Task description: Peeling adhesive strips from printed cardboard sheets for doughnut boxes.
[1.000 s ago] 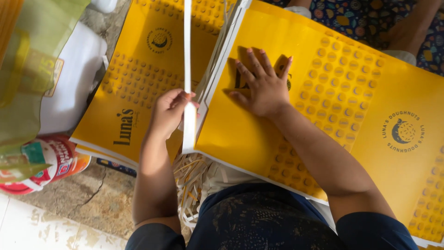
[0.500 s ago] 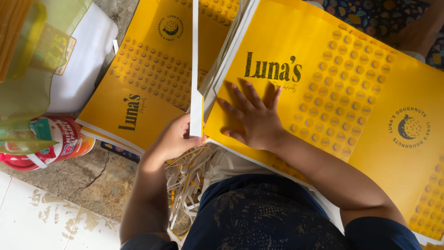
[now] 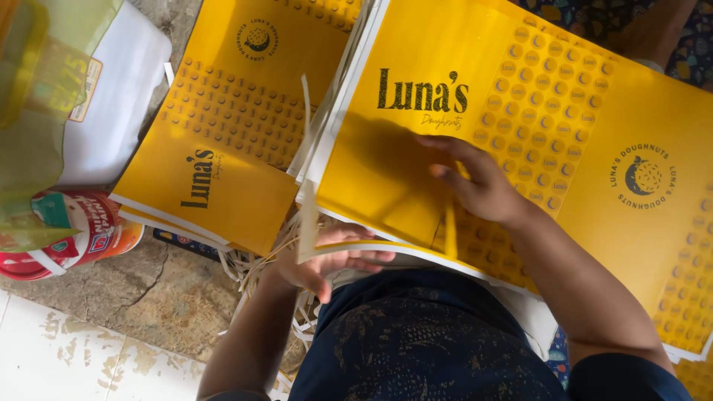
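Note:
A stack of large yellow printed sheets lies across my lap. My right hand rests on the top sheet near its front edge, where the paper is lifted and curled between its fingers. My left hand is palm up with fingers spread, just under the front edge of that stack. A long narrow white paper strip hangs along the stack's left edge, its lower end by my left thumb; I cannot tell whether the hand still touches it.
A second stack of yellow sheets lies to the left. Several cut paper strips are piled on the floor below it. A red-and-white can, a white bag and a green see-through bag stand at far left. Another person's arm shows top right.
My left hand has dropped from pinching the white strip to lying palm up under the sheet edge. My right hand slid right and went from pressing flat to lifting the top sheet.

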